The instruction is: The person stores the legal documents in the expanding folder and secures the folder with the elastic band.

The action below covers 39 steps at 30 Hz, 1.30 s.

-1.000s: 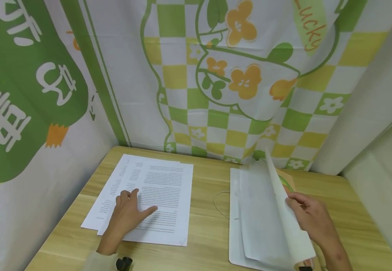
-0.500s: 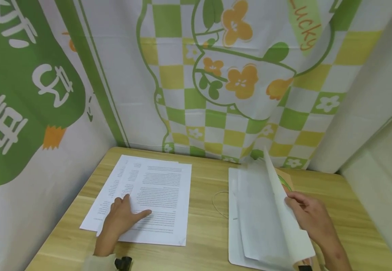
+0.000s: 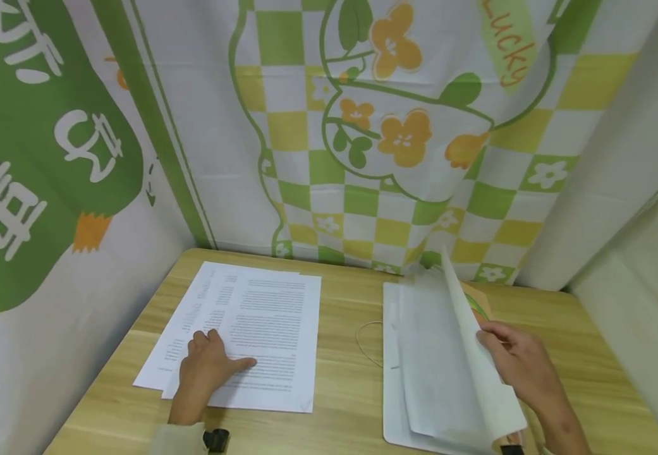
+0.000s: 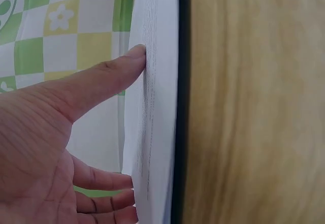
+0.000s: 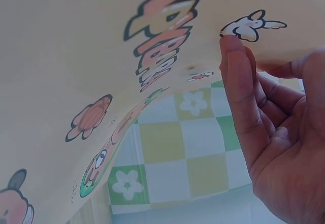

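Observation:
In the head view my left hand [image 3: 206,366] rests on a printed sheet [image 3: 272,309] that overlaps other printed paper. The left wrist view has the thumb and fingertips touching the paper [image 4: 158,97], thumb spread apart. At the right lies a white folder [image 3: 391,392], with pale translucent leaves [image 3: 433,360] inside. My right hand [image 3: 524,357] pinches the edge of its lifted cover [image 3: 471,347], which stands tilted up. Cartoon figures and bold lettering decorate that cover's outer side [image 5: 76,46] in the right wrist view.
A wood-grain table [image 3: 346,354] carries everything. A thin cord loop [image 3: 359,338] sticks out from the folder's left edge. Behind the table hangs a checked, flower-printed curtain [image 3: 363,208]. A pale wall [image 3: 641,265] flanks the right side.
My left hand has shifted slightly left and nearer over the printed paper and settled there. My right hand keeps hold of the raised cover almost unmoved.

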Available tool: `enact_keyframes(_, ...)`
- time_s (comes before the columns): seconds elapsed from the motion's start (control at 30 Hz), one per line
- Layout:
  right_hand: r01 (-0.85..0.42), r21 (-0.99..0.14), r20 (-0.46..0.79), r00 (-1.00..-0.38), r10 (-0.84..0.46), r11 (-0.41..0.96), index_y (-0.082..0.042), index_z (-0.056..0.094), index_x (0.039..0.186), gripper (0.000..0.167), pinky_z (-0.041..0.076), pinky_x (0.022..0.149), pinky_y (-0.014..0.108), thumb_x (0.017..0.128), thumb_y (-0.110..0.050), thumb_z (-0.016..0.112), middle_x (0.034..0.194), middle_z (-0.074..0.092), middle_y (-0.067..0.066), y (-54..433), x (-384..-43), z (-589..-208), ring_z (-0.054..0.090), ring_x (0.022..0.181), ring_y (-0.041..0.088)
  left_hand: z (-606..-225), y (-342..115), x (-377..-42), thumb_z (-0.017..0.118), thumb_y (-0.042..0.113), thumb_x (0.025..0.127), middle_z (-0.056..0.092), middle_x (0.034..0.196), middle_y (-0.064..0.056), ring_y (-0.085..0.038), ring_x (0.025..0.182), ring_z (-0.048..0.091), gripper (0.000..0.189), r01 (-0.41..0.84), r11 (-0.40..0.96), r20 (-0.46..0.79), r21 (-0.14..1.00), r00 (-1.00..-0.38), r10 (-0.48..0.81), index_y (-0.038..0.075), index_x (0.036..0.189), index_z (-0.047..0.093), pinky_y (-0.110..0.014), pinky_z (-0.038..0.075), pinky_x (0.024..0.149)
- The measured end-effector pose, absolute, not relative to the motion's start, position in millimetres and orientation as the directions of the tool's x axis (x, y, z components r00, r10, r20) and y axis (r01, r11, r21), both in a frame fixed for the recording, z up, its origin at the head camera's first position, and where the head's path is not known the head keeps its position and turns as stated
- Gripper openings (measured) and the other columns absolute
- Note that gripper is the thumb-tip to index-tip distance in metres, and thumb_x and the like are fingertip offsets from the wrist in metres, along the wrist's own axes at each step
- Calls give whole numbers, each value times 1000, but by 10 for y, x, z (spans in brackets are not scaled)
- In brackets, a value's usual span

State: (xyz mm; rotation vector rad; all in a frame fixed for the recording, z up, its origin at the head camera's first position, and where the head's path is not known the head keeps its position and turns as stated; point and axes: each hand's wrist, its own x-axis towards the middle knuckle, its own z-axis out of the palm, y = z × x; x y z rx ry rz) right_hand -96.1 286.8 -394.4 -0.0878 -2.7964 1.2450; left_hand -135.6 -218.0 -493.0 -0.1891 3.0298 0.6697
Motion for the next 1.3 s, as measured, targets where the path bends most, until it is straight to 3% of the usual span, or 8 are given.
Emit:
enact_keyframes(0.2, 10, -739, 65, -994, 86, 674, -2, 70, 125, 41, 47, 50, 33, 106, -35, 57, 86, 68, 7, 2862, -969, -3970, 55, 51, 18, -4909, -2182, -1357, 91, 58, 68, 49, 107, -33, -42, 94, 52, 104, -164, 892, -97, 422, -986, -135, -22, 120, 49, -52, 52, 63)
enact_keyframes(0.37, 26, -736, 44, -995, 86, 677, -2, 69, 127, 43, 47, 51, 33, 107, -37, 56, 78, 64, 7, 2865, -977, -3972, 55, 52, 18, -4881, -2171, -1349, 93, 55, 67, 51, 105, -29, -37, 88, 54, 103, -169, 889, -94, 425, -985, -142, -22, 119, 50, -49, 52, 61)
enact_keyframes(0.67, 44, -740, 32, -994, 100, 671, 0, 69, 128, 45, 50, 52, 33, 106, -38, 56, 98, 70, 13, 2882, -947, -3998, 60, 59, 18, -4902, -2161, -1350, 96, 51, 65, 50, 102, -28, -33, 82, 51, 97, -174, 879, -83, 443, -985, -153, -19, 114, 49, -44, 49, 58)
enact_keyframes(0.87, 45, -738, 32, -994, 101, 674, -1, 69, 128, 45, 48, 52, 33, 106, -38, 56, 79, 65, 7, 2889, -938, -3999, 56, 56, 17, -4899, -2134, -1344, 96, 47, 66, 49, 101, -29, -34, 81, 52, 95, -167, 878, -66, 449, -986, -153, -20, 114, 51, -47, 50, 60)
enact_keyframes(1.0, 47, -740, 31, -994, 104, 671, -1, 69, 128, 45, 48, 52, 32, 106, -38, 56, 78, 65, 6, 2880, -940, -4004, 56, 56, 17, -4892, -2133, -1341, 97, 44, 66, 46, 98, -28, -35, 81, 51, 90, -176, 868, -76, 464, -984, -159, -19, 111, 51, -52, 50, 62)
enact_keyframes(1.3, 21, -743, 59, -994, 96, 669, -1, 69, 127, 43, 47, 51, 32, 107, -36, 57, 67, 57, 4, 2870, -960, -4043, 54, 53, 16, -4921, -2126, -1353, 96, 43, 69, 42, 109, -34, -52, 101, 48, 97, -219, 845, -104, 488, -976, -192, -19, 123, 45, -64, 50, 69)
